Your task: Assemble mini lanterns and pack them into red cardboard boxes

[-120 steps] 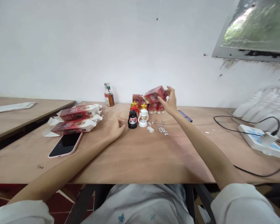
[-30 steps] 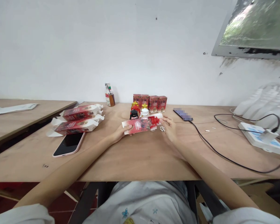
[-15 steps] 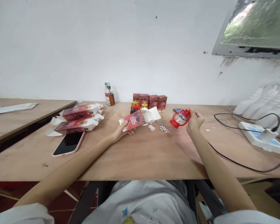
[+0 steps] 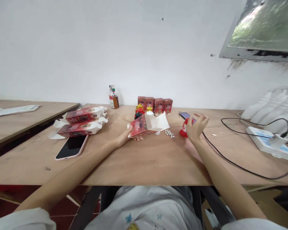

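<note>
My left hand [image 4: 125, 136] grips a red printed cardboard box [image 4: 139, 125] over the table, and the white-lined flap at its right end is open. A small red lantern [image 4: 183, 131] with a clear body is in my right hand [image 4: 197, 126], more upright and partly covered by it. My thumb and a finger are at the lantern while the other fingers stick out. Between the two hands lie several small round button batteries or discs [image 4: 169, 133]. Behind the box are more small lanterns [image 4: 139, 110] with gold, red, black and white parts.
Several closed red boxes [image 4: 158, 106] stand by the wall. To the left lie unfolded red boxes [image 4: 83, 127] and a phone [image 4: 72, 148]. A bottle [image 4: 114, 99] stands at the back. A second phone [image 4: 187, 116], a black cable [image 4: 232, 164] and a power strip [image 4: 270, 142] are on the right.
The box has opened from flattened into a squared shape and shifted slightly right. My right hand has moved slightly left and turned the lantern from tilted to more upright.
</note>
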Action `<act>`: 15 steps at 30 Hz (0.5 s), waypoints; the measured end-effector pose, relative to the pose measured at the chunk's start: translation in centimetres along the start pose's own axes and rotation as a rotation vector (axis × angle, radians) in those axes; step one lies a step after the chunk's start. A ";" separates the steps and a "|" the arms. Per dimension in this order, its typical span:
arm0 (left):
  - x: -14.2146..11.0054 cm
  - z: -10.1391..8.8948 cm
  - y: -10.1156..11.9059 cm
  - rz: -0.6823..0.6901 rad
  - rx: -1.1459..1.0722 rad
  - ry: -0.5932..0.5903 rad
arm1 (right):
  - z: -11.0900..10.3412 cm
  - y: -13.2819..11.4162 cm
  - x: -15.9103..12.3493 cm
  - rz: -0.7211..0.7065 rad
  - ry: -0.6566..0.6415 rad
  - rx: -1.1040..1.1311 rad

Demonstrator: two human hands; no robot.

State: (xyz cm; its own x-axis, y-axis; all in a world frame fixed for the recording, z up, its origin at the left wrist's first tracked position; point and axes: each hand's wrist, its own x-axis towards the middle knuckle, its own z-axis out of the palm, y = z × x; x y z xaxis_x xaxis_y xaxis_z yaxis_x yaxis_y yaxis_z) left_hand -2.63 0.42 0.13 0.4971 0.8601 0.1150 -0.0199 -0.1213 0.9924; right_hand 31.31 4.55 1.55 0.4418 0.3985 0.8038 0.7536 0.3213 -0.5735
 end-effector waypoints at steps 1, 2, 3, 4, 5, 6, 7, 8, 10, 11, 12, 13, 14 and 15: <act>0.0 -0.1 -0.1 -0.004 -0.013 -0.006 | -0.2 -0.4 -0.3 -0.055 0.018 -0.011; 0.1 -0.1 -0.2 -0.009 -0.028 -0.013 | -0.3 -1.0 -0.6 -0.113 0.014 0.001; 0.1 -0.1 -0.2 -0.015 -0.047 -0.021 | -0.4 -1.7 -1.1 -0.169 -0.018 0.041; 0.1 -0.2 -0.2 -0.021 -0.069 -0.031 | -0.5 -2.4 -1.8 -0.216 -0.078 0.106; 0.1 -0.2 -0.1 -0.028 -0.094 -0.044 | -0.5 -3.3 -2.5 -0.258 -0.163 0.186; 0.1 -0.2 0.0 -0.041 -0.124 -0.061 | -0.5 -4.2 -3.4 -0.288 -0.268 0.275; 0.1 -0.1 0.0 -0.060 -0.155 -0.084 | -0.5 -5.1 -4.3 -0.295 -0.384 0.365; 0.1 0.0 0.0 -0.084 -0.187 -0.113 | -0.5 -6.0 -5.3 -0.290 -0.519 0.444; 0.0 0.5 -0.1 -0.132 -0.242 -0.173 | -0.6 -7.6 -7.2 -0.258 -0.762 0.552; -0.1 0.9 -0.2 -0.150 -0.267 -0.200 | -0.6 -8.3 -8.0 -0.230 -0.834 0.580; -0.1 1.3 -0.4 -0.163 -0.286 -0.221 | -0.7 -8.8 -8.7 -0.200 -0.900 0.600; -0.2 1.7 -0.6 -0.170 -0.299 -0.234 | -0.8 -9.2 -9.2 -0.170 -0.971 0.614; -0.3 2.2 -0.8 -0.175 -0.304 -0.242 | -0.9 -9.5 -9.6 -0.139 -1.050 0.631; -0.3 2.7 -1.0 -0.178 -0.302 -0.242 | -1.0 -9.6 -9.8 -0.105 -1.128 0.649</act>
State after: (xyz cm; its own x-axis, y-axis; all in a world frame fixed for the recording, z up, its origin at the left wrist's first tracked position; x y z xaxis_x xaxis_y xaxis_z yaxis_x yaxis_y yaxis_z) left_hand -0.46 -1.05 -1.04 0.7041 0.7091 -0.0372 -0.1507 0.2005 0.9680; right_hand 20.25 -3.31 -0.65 -0.4924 0.7413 0.4562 0.2484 0.6220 -0.7426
